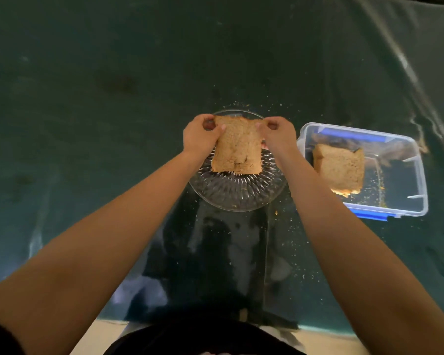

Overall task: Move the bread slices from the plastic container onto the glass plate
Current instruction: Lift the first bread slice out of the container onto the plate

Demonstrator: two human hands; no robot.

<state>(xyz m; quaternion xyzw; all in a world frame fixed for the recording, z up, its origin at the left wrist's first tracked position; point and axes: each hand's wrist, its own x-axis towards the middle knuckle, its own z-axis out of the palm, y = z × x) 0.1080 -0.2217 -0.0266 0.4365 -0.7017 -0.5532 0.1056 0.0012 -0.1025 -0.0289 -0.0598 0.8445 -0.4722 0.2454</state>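
A brown bread slice (237, 147) hangs over the round ribbed glass plate (237, 193) at the table's middle. My left hand (199, 134) pinches its far left corner and my right hand (277, 133) pinches its far right corner. The slice's near edge is low over the plate; whether it touches the glass I cannot tell. To the right stands a clear plastic container (405, 175) with blue clips, and bread (340, 167) lies inside it at its left end.
The dark glossy table top (113, 98) carries scattered crumbs around the plate and container. A crease of clear covering runs down the far right (405, 62). The table's near edge (318, 329) lies just before my body.
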